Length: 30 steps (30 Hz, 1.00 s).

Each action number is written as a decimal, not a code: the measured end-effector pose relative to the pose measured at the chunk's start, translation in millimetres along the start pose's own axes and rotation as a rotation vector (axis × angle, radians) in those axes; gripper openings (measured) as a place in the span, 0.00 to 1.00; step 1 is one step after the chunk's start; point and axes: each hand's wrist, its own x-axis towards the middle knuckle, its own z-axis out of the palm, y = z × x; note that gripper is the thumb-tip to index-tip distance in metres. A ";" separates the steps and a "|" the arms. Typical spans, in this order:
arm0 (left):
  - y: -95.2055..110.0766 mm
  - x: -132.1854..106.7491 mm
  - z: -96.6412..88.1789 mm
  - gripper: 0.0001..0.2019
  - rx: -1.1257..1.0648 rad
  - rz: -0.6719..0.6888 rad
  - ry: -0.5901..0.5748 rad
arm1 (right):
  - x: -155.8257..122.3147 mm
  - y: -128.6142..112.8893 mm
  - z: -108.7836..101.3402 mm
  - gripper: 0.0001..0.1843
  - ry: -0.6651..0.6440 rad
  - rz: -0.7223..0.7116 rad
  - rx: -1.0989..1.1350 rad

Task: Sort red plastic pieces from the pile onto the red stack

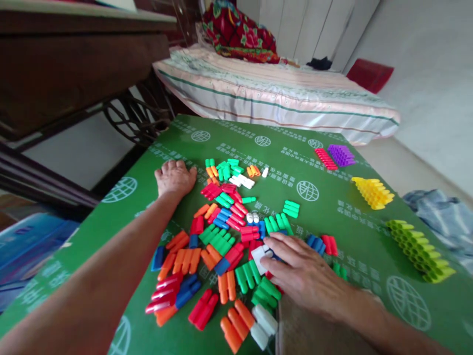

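Observation:
Bullet-shaped plastic building blocks, joined in small groups of red, orange, green, blue and white, lie loose across the green board (236, 138). My right hand (299, 266) reaches into the right side of this spread. Its thumb and fingers are closed around a white block (260, 257), partly hidden by the fingers. Green blocks (247, 276) lie close beside it. My left hand (174, 178) rests on the board left of the spread, thumb out to the side, holding nothing. Orange and green blocks (210, 167) are nearest to it.
Along the right side stand block clusters in purple (340, 155), red (325, 159), yellow (373, 192) and yellow-green (419, 250). A bed (281, 93) is beyond the board's far edge. At the left stands a dark wooden table (81, 64).

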 end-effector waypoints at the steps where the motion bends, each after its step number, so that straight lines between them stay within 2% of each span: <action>1: 0.0 -0.2 0.8 0.31 0.000 -0.006 0.006 | 1.6 0.3 2.9 0.13 0.004 0.009 -0.007; 7: 0.2 -1.9 3.2 0.31 -0.018 -0.010 0.021 | -4.2 16.3 5.7 0.09 0.092 0.151 -0.137; 10: 0.5 -2.6 2.2 0.30 -0.031 -0.010 0.019 | 1.0 11.0 4.9 0.09 0.117 0.148 -0.098; 14: -0.7 -2.9 2.2 0.31 -0.043 -0.004 0.019 | 22.2 -5.2 6.1 0.09 0.025 0.066 -0.007; 18: -2.3 -3.1 3.2 0.31 -0.045 0.000 0.024 | 35.3 -9.3 7.4 0.07 -0.096 0.153 -0.038; 20: -2.3 -3.5 2.9 0.31 -0.045 -0.005 0.024 | 37.1 -7.8 7.7 0.06 -0.108 0.197 -0.036; 27: -0.9 -4.8 1.6 0.31 -0.026 -0.006 0.018 | 45.4 -11.0 9.7 0.10 -0.163 0.162 0.062; 30: -0.5 -5.1 0.8 0.31 -0.009 -0.007 0.006 | 47.2 -10.5 10.3 0.08 -0.134 0.170 0.136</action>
